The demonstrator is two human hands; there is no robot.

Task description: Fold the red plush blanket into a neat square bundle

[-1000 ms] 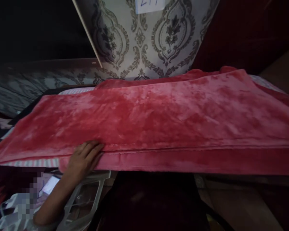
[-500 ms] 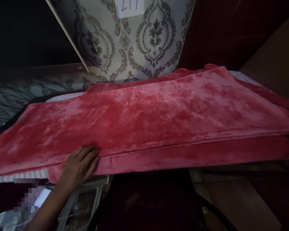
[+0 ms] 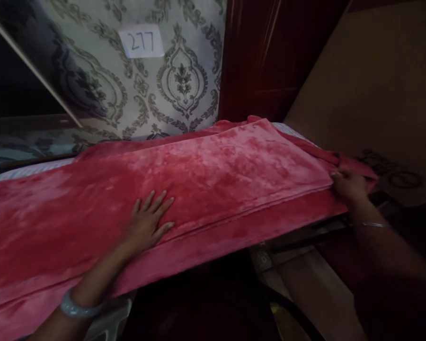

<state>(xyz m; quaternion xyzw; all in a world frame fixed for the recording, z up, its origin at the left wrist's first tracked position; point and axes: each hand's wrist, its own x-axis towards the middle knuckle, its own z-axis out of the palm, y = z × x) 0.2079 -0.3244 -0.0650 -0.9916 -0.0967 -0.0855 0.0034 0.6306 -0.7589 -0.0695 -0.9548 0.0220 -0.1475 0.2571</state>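
Note:
A long folded red plush blanket [image 3: 213, 170] lies across a padded board whose striped cover [image 3: 31, 170] shows along the far edge. My left hand [image 3: 147, 225] rests flat on the blanket's upper layer, fingers spread, near the folded front edge. At the right end, my right hand [image 3: 348, 184] pinches the corner of the top layer between thumb and fingers. A lower layer of the blanket sticks out in front, below the fold. Some loose blanket bunches up behind and beside my right hand.
Patterned wallpaper [image 3: 135, 90] with a card [image 3: 141, 41] marked 277 stands behind. A dark red panel [image 3: 259, 57] and a large cardboard box [image 3: 369, 94] are at the right. Under the blanket's front edge, a pale plastic frame [image 3: 117, 317] shows at the lower left.
The view has turned to the right. My left hand has moved from the front edge up onto the blanket and spread. My right hand has come into clear view at the right corner.

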